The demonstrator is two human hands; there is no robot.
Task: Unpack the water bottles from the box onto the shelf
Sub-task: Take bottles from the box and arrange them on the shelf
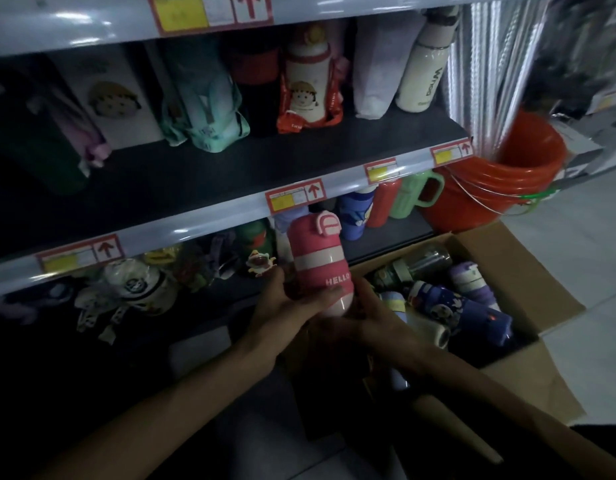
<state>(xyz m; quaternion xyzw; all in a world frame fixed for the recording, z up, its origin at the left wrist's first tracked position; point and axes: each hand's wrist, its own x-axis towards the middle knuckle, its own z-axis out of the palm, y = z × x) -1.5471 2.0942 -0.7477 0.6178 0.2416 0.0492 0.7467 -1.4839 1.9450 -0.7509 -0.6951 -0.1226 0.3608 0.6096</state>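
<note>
The pink bottle (318, 263) stands near upright, cap up, just before the lower shelf (400, 233) — left hand (285, 303) wrapped round its lower half, right hand (372, 317) seemingly cupping its base in the dimness — with the box (528, 265) alongside on the right.

Wide bare strip along the front of the middle shelf (230, 174), open to reach in. The lower shelf (396, 233) is packed with bottles (140, 289) behind its lip. An orange bucket (490, 188) crowds the right end.

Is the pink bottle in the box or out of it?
Out: left hand and right hand hold the pink bottle upright, beside the box.
</note>
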